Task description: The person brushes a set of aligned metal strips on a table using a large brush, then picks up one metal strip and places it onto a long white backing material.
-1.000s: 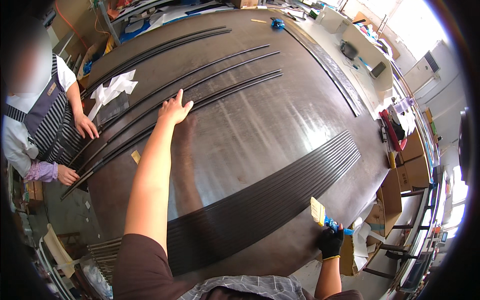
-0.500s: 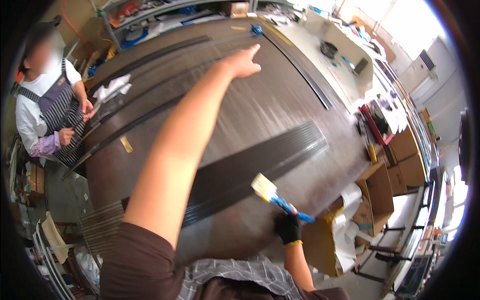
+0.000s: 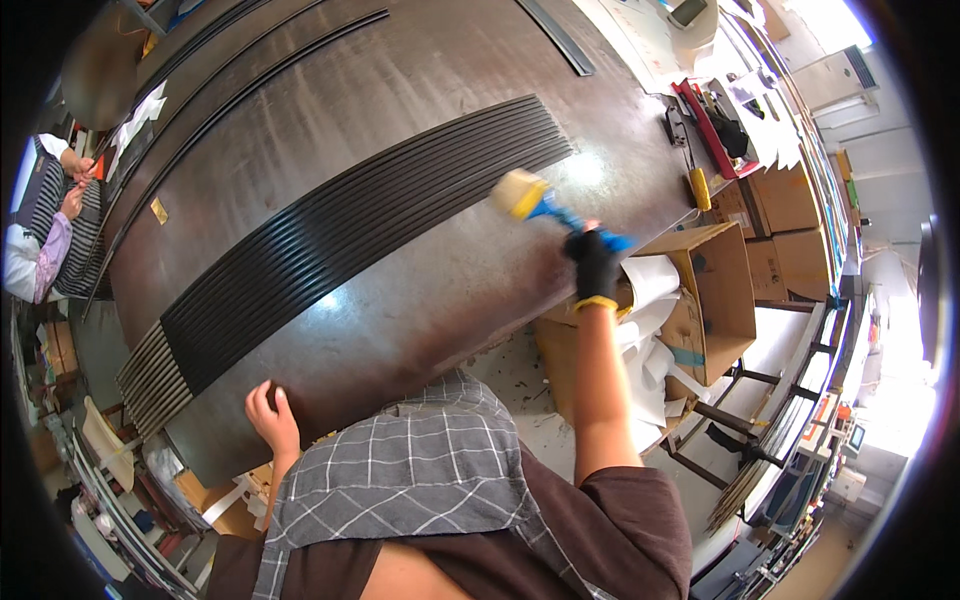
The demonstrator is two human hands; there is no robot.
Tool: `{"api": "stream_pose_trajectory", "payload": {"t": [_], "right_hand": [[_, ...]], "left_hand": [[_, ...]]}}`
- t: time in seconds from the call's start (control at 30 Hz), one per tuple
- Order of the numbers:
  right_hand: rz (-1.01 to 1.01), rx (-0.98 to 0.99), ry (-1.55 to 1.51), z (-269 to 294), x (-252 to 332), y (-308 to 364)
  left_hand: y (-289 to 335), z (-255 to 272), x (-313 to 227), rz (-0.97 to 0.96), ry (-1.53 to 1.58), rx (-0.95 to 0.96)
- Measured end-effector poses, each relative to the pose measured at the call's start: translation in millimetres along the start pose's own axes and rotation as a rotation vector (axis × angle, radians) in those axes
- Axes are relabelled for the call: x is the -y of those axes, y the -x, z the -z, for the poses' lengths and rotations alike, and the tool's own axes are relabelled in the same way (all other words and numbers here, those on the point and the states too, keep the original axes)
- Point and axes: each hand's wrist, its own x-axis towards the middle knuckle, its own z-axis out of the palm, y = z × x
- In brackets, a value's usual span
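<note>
In my right hand (image 3: 592, 262), gloved in black with a yellow cuff, a wide paintbrush (image 3: 540, 200) is gripped by its blue handle. Its pale bristles point left, near the right end of a row of dark strips (image 3: 350, 220) lying side by side on the brown table (image 3: 430, 290). I cannot tell whether the bristles touch anything. My bare left hand (image 3: 272, 415) is at the table's near edge, below the strips' left part, fingers apart and holding nothing. Toward the left end, the strips look paler and uncoated.
Another person (image 3: 60, 220) in a striped apron stands at the table's left side, hands near long thin strips. A cardboard box (image 3: 725, 300) with white paper rolls stands by the right edge. A dark bar (image 3: 560, 40) lies on the far side, and a red tray (image 3: 710, 130) sits right.
My left arm has drawn back from pointing across the table to its near edge. The right hand has lifted forward with the brush, and the view has tilted down.
</note>
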Motion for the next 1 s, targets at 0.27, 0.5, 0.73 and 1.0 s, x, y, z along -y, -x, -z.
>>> {"api": "stream_pose_trajectory", "payload": {"t": [0.27, 0.5, 0.73, 1.0], "right_hand": [[1.017, 0.252, 0.912, -52.3, 66.3, -8.2], [0.796, 0.817, 0.569, -119.8, 43.1, 135.7], [0.133, 0.127, 0.322, -14.1, 48.8, -62.1], [1.103, 0.624, 1.429, -102.1, 52.1, 68.9]], "left_hand": [[48.5, -17.1, 5.5, 0.259, -0.338, -0.11], [46.9, -20.6, 2.2, 0.235, -0.369, -0.133], [45.3, -19.1, -2.6, 0.256, -0.377, -0.133], [44.8, -19.8, 3.6, 0.222, -0.343, -0.167]]}}
